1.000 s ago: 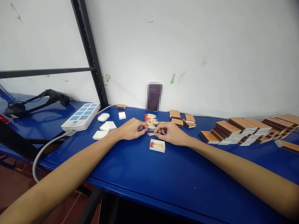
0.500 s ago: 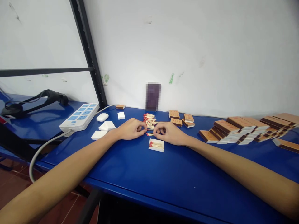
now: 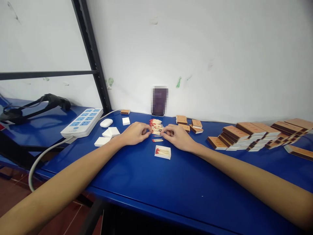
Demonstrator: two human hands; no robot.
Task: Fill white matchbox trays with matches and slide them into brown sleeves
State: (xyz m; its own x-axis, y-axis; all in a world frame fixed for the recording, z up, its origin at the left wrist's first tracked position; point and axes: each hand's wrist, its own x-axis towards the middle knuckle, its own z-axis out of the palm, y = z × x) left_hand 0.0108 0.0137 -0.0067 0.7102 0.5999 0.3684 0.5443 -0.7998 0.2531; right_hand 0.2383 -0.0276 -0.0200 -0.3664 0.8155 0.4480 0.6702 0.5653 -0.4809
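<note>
The left hand (image 3: 137, 133) and right hand (image 3: 178, 137), thumbs almost against fingertips, flank the match pile (image 3: 156, 125) near the bench's (image 3: 183, 182) back edge; whether either pinches anything, I cannot tell. Nearer the front edge sits a part-filled matchbox tray (image 3: 162, 157).

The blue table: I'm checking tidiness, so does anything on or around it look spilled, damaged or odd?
Nothing on the table looks spilled or damaged; the match heap looks contained. The white wall behind looks odd, with green and greyish marks. One matchbox sits at the left, away from the stacked boxes.
</note>
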